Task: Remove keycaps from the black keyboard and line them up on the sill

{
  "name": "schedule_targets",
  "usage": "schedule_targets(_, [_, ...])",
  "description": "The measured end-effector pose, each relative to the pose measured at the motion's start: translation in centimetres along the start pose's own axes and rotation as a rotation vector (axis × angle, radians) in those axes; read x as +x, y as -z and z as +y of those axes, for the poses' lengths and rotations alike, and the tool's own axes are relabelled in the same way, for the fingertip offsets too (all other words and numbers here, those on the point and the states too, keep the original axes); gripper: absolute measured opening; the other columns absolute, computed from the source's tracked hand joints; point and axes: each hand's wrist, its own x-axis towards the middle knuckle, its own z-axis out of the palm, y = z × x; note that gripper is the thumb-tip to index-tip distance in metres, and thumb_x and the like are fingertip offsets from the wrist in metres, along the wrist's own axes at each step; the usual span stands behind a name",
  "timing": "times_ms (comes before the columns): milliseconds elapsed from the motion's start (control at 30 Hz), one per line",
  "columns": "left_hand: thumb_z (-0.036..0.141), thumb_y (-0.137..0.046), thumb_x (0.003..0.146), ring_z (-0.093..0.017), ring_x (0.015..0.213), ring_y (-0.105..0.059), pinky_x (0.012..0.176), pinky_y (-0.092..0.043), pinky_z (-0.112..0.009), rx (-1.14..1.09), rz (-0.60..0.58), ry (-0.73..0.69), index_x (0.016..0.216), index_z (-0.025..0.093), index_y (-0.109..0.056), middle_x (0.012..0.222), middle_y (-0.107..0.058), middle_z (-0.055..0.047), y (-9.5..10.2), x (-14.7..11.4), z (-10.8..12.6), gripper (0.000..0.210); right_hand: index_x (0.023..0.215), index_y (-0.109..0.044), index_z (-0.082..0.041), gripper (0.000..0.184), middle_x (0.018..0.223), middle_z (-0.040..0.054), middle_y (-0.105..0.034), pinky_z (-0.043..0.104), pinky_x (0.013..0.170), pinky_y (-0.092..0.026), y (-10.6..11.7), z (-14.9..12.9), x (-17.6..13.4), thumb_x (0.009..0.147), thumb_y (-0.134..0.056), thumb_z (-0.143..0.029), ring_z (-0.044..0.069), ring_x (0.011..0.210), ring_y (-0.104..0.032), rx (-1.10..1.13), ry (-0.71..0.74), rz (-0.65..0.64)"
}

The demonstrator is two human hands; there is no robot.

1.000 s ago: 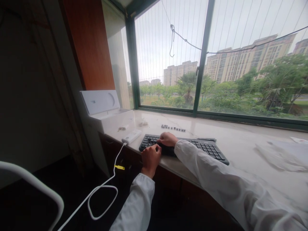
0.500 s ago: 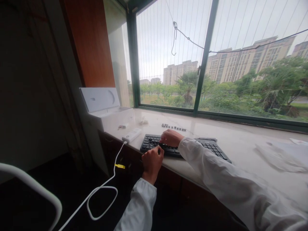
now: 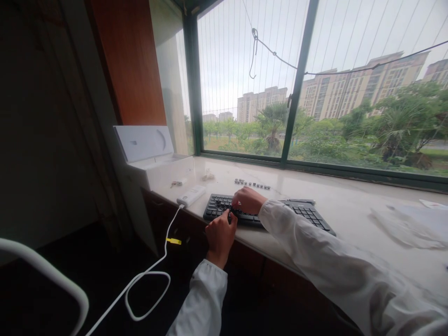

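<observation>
A black keyboard (image 3: 219, 205) lies along the front of the white sill, its right part showing past my right forearm. Some key places near its middle look bare of caps. My right hand (image 3: 249, 200) is over the keyboard with fingers curled down, and a small reddish and white patch shows at the fingertips; what they grip is too small to name. At the keyboard's front edge, my left hand (image 3: 220, 233) has thumb and forefinger drawn together; anything between them is hidden. Behind the keyboard, several loose keycaps (image 3: 252, 184) stand in a row.
A white power bank (image 3: 191, 196) with a white cable (image 3: 168, 233) lies left of the keyboard. An open white box (image 3: 161, 168) stands at the sill's left end. Clear plastic wrapping (image 3: 402, 228) lies at the right, with the window (image 3: 245, 158) behind.
My right fingers have turned slightly over the keys, so the reddish and white patch now shows. My left hand has shifted very little. The keyboard stays in place.
</observation>
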Motion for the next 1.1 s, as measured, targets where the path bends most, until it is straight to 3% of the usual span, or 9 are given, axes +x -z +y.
schedule_targets(100, [0.041,-0.041,0.095,-0.024,0.078,-0.069,0.067,-0.044,-0.029,-0.005,-0.001,0.000,0.114,0.031,-0.067,0.089,-0.075,-0.006,0.0,0.0,0.0,0.034,0.073,-0.075,-0.020,0.022,0.079,0.0075,-0.073,0.033,0.079,-0.035,0.2,-0.7,-0.3,0.077,-0.054,-0.015,0.019,0.080,-0.064,-0.154,0.067,0.045])
schedule_targets(233, [0.041,-0.042,0.095,-0.023,0.079,-0.069,0.069,-0.044,-0.028,-0.018,-0.007,0.000,0.115,0.029,-0.067,0.091,-0.075,-0.007,0.0,-0.1,-0.1,0.034,0.070,-0.072,-0.020,0.020,0.078,0.0071,-0.072,0.035,0.080,-0.032,0.1,-1.0,-0.5,0.076,-0.053,-0.017,0.019,0.078,-0.063,-0.197,0.062,0.056])
schedule_targets(567, [0.042,-0.041,0.095,-0.022,0.080,-0.069,0.068,-0.043,-0.028,-0.027,-0.008,-0.003,0.117,0.030,-0.066,0.092,-0.074,-0.007,-0.1,-0.1,-0.2,0.035,0.068,-0.070,-0.017,0.019,0.082,0.0103,-0.073,0.032,0.072,-0.031,-0.1,-1.9,-0.5,0.075,-0.053,-0.016,0.020,0.079,-0.063,-0.193,0.005,0.030])
schedule_targets(900, [0.044,-0.041,0.095,-0.022,0.079,-0.069,0.065,-0.042,-0.028,-0.018,0.010,-0.024,0.113,0.033,-0.068,0.091,-0.075,-0.004,-0.2,-0.1,-0.3,0.034,0.071,-0.071,-0.015,0.019,0.081,0.0111,-0.073,0.030,0.074,-0.036,-0.9,-1.2,-0.2,0.079,-0.053,-0.017,0.018,0.078,-0.063,-0.178,0.096,0.018])
schedule_targets(1100, [0.043,-0.042,0.095,-0.022,0.077,-0.069,0.064,-0.042,-0.028,-0.006,0.026,-0.023,0.111,0.032,-0.069,0.090,-0.075,-0.004,-0.4,-0.1,-0.4,0.034,0.068,-0.071,-0.016,0.017,0.072,0.0070,-0.072,0.026,0.068,-0.039,-1.2,-0.5,-0.1,0.076,-0.055,-0.014,0.016,0.071,-0.063,-0.138,0.120,0.021])
